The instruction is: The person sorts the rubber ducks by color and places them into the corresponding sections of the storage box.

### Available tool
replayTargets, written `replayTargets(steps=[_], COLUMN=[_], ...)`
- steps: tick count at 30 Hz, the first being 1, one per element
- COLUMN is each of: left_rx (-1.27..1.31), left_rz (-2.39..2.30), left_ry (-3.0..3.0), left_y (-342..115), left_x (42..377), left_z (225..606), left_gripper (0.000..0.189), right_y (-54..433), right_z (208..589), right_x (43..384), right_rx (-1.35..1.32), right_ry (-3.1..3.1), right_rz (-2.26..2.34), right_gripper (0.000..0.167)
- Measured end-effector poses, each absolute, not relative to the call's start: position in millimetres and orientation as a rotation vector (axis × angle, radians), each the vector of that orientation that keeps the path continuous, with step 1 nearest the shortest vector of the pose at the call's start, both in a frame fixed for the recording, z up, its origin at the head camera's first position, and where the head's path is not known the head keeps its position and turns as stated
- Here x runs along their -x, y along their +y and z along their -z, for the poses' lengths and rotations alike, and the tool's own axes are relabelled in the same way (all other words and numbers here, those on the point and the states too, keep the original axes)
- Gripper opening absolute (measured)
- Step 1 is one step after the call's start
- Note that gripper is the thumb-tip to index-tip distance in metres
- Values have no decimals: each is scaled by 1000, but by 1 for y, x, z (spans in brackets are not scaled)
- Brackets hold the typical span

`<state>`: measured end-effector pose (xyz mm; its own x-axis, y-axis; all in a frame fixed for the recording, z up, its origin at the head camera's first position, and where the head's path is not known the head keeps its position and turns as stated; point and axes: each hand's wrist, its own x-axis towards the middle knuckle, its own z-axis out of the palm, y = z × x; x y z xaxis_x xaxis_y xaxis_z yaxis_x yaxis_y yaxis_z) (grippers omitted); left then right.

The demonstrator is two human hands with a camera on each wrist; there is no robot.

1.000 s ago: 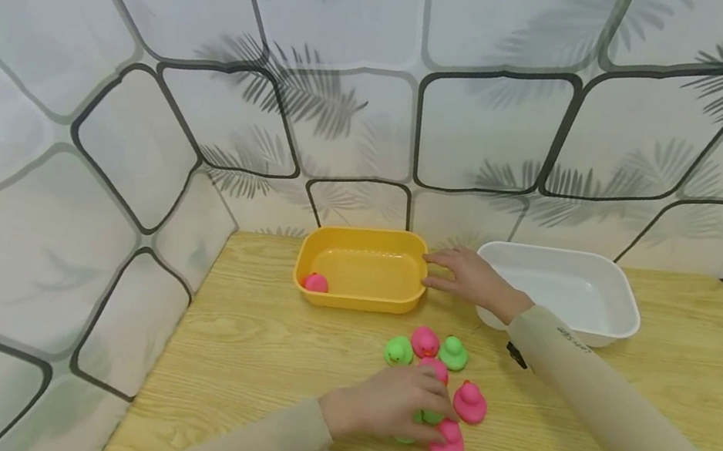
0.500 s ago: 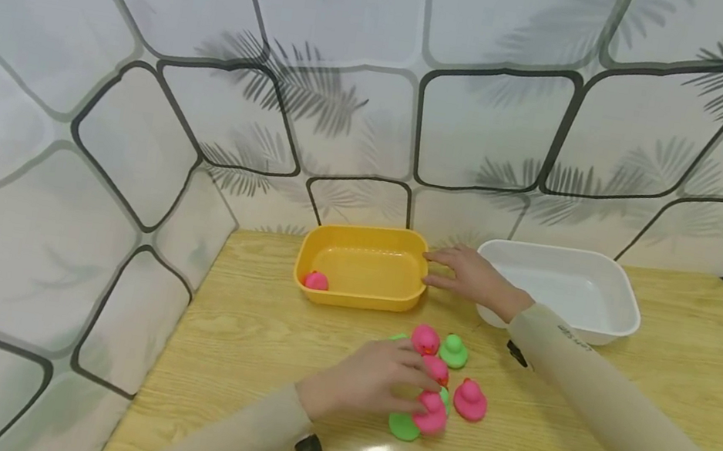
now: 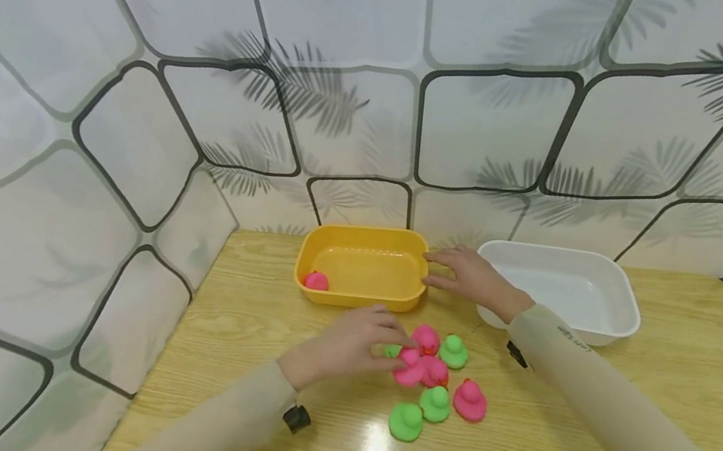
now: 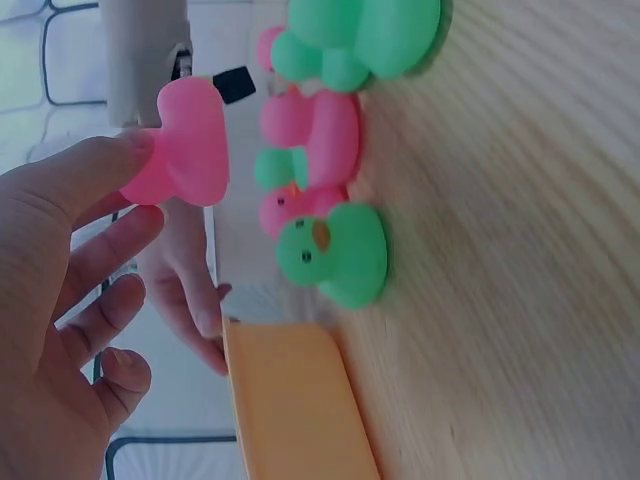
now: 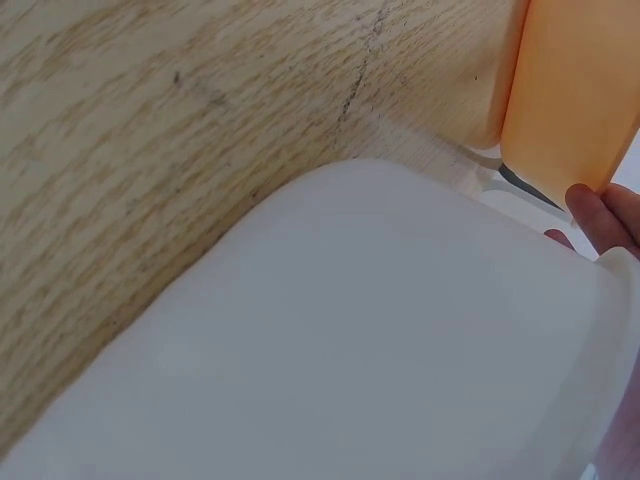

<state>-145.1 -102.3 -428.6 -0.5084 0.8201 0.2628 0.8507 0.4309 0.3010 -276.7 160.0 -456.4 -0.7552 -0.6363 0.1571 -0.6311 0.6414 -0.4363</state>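
My left hand (image 3: 344, 344) pinches a pink rubber duck (image 4: 195, 145) between thumb and fingers, raised off the table in the left wrist view; its other fingers are loosely bent. Below and beside it lie several pink and green ducks, among them a green duck (image 3: 405, 422) nearest the front and a pink duck (image 3: 471, 402) at the right. One green duck (image 4: 345, 255) is partly hidden behind the left hand in the head view. My right hand (image 3: 469, 279) rests with extended fingers at the right rim of the yellow basin (image 3: 372, 270). Inside that basin, one pink duck (image 3: 316, 282) sits in the front left corner.
A white basin (image 3: 565, 291) stands to the right of the yellow one, under the right forearm. Both are on a wooden table (image 3: 229, 362) against a patterned wall covering (image 3: 488, 131).
My left hand has lifted the pink duck from the near side of the group and carried it left and toward the yellow basin. The right hand has stayed in place.
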Motion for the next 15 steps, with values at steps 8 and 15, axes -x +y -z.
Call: replayTargets(steps=[8, 15], left_rx=[1430, 1367], left_rz=[573, 563], left_ry=[-2583, -2581], left_y=[-120, -135], left_x=[160, 174], left_z=[426, 424], left_gripper=[28, 28], right_y=[160, 159], right_z=[457, 457], right_x=[277, 277], right_rx=[1100, 1107], right_ry=[2830, 2834], right_rz=[767, 764], right_gripper=[56, 56])
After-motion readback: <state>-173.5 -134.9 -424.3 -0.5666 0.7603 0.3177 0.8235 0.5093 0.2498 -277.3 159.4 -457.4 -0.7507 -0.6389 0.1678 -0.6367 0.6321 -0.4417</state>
